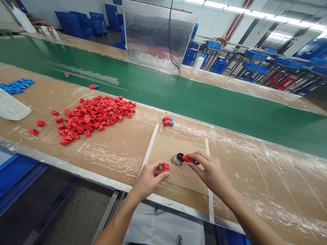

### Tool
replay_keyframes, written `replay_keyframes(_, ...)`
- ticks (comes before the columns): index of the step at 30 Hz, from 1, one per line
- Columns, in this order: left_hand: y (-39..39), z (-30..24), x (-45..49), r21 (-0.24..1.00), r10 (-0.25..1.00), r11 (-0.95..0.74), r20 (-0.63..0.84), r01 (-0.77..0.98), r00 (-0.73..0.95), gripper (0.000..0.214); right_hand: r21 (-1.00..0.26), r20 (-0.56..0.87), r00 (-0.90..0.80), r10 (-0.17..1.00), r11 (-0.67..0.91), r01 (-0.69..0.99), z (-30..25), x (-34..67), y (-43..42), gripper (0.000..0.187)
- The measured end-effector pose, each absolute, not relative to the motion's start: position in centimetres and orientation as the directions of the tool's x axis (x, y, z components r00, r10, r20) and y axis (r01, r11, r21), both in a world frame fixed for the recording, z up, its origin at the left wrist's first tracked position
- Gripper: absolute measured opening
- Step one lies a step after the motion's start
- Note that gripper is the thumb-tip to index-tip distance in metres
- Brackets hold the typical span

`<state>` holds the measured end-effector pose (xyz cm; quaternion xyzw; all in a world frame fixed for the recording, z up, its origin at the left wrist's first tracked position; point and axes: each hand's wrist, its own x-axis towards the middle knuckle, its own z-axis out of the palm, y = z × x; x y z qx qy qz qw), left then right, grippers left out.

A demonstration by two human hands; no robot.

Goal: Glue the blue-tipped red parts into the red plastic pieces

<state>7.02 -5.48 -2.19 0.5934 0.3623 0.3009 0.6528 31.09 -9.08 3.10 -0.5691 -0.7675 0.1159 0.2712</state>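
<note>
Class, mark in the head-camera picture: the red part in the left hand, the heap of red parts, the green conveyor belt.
Red part (pixel 166 167): head view, top face.
Heap of red parts (pixel 94 115): head view, its middle.
Green conveyor belt (pixel 163 92): head view, bare surface.

**Hidden and cut-off items, work patch**

Right hand (pixel 212 172): fingers cover most of a red part (pixel 188 159). Left hand (pixel 150 180) hides part of a red block (pixel 166 166). Dark-capped container (pixel 177 159): contents unclear; brown specks (pixel 184 168) too small to tell. Forearms (pixel 117 226) cut off below; white sheet (pixel 11 105) cut off at left.
</note>
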Motion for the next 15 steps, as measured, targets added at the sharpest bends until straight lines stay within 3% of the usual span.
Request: replay_keyframes(15, -5.74, -2.00, 6.90, 0.986, 0.795, 0.163, -0.145, 0.023, 0.589, 0.027, -0.486, 0.293, -0.193, 0.936, 0.320, 0.813, 3.67, 31.51, -8.59, 0.013)
